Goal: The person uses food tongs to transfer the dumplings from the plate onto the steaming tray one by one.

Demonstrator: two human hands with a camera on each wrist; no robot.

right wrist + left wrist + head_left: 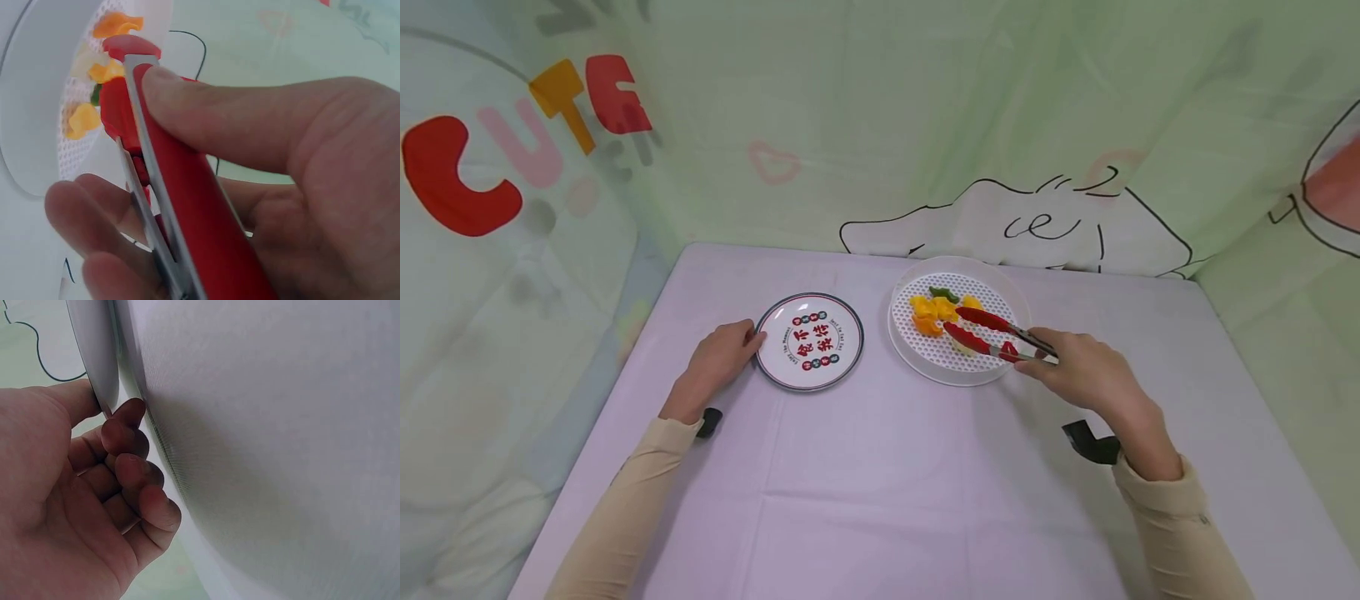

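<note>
My left hand (721, 358) pinches the left rim of a round white plate (844, 340) with dark edge rings and red lettering; in the left wrist view the thumb lies over the plate's edge and the fingertips (128, 434) under it. With my right hand (1086, 367) I grip metal tongs (973, 340) with red tips and a red handle. Their tips stand apart above a white perforated steamer tray (917, 367). On it lie yellow pieces (943, 309), an orange piece (927, 326), a green piece (943, 294) and a pale piece, partly covered by the tongs.
A pale lilac cloth covers the table (865, 500). Behind it hangs a light green printed sheet (865, 125) with cartoon lines, and coloured letters (463, 179) show at the left. Black bands (1090, 443) sit at both wrists.
</note>
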